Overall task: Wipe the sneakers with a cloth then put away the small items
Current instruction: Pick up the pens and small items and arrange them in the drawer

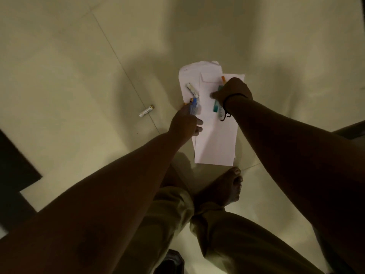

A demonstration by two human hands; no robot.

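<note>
White envelopes [216, 143] lie stacked on the pale tiled floor ahead of my bare foot [227, 188]. My left hand [184, 123] grips a blue lighter [193, 106] at the stack's left edge. My right hand [234, 90] is closed on an orange-tipped pen [223, 78] on top of the paper; a teal item [216, 106] pokes out under its wrist. One white battery [192, 89] rests on the upper envelope. Another white battery [146, 111] lies on the bare floor to the left. No sneakers or cloth are in view.
Dark furniture [13, 165] fills the left edge. A dark object [169, 263] sits at the bottom by my legs, and a dark edge [349, 131] shows at the right. The light is dim.
</note>
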